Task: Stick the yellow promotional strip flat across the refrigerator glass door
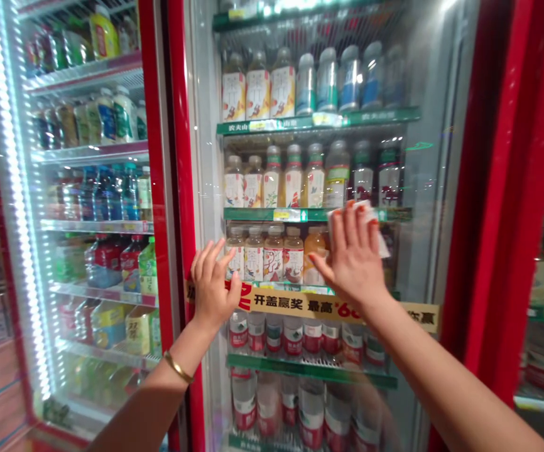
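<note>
Two bare hands reach up to the glass door of a drinks cooler. The right hand lies flat and wide, fingers extended and thumb out to the left, over a thin white cloth on the glass. The cloth sticks out past the fingertips and on the right side of the hand, level with the green shelf edge below the middle bottles. The left hand holds nothing visible; its fingers are spread at the door's left side, beside the red frame, and a gold bracelet circles the wrist.

Below both palms, a tan banner with Chinese lettering crosses the door; the left hand and right forearm cover parts of it. Behind the glass, bottles with white illustrated labels stand between the hands, and red-labelled bottles fill the shelves beneath. To the left, a second cooler glows beside a bright light strip.
</note>
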A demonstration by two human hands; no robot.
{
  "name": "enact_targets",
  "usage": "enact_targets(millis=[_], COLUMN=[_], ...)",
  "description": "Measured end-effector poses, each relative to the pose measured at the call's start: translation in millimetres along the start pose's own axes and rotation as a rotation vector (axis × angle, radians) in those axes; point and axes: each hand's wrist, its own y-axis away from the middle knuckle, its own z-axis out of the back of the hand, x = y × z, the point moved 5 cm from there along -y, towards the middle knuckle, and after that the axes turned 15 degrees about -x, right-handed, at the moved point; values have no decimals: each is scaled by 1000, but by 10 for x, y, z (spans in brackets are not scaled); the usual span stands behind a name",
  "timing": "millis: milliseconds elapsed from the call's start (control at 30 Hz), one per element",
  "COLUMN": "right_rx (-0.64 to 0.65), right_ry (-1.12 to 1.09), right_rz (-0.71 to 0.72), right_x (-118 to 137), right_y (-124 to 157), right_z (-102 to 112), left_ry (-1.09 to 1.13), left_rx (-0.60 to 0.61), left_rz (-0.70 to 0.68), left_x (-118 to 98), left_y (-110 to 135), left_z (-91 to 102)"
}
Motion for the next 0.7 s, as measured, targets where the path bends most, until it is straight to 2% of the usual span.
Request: enact_targets(millis=[67,133,200,267,333,433,533,600,667,700], right_rx=[49,81,102,122,134,89,0,-23,-34,-46], right_ry=[-120,-234,-326,-410,-454,-353,-155,-72,-55,-60], right_rz=[139,201,168,143,170,174,84,22,-5,-9], right_x=[469,830,948,834,547,-57,-546,-679,-679,-657], right_y=[130,287,370,381,374,422,541,619,667,677], right_z=[-138,-194,-146,-2,202,483,580,539,480,462], left_ry=[130,338,492,493,372,151,-27,-84,-95,-87], left_rx=[-18,73,201,297,368,397,237,92,1,0], left_rz=[65,50,-24,-134,-224,-247,-62,75,121,102], left_x=[-305,-684,-990,-1089,-930,-354,186,264,110,-8], left_y=[-165,-273,-262,-129,57,200,5,-177,-250,-222], left_z=[-26,-175,-370,-506,-526,-380,-233,-233,-304,-346])
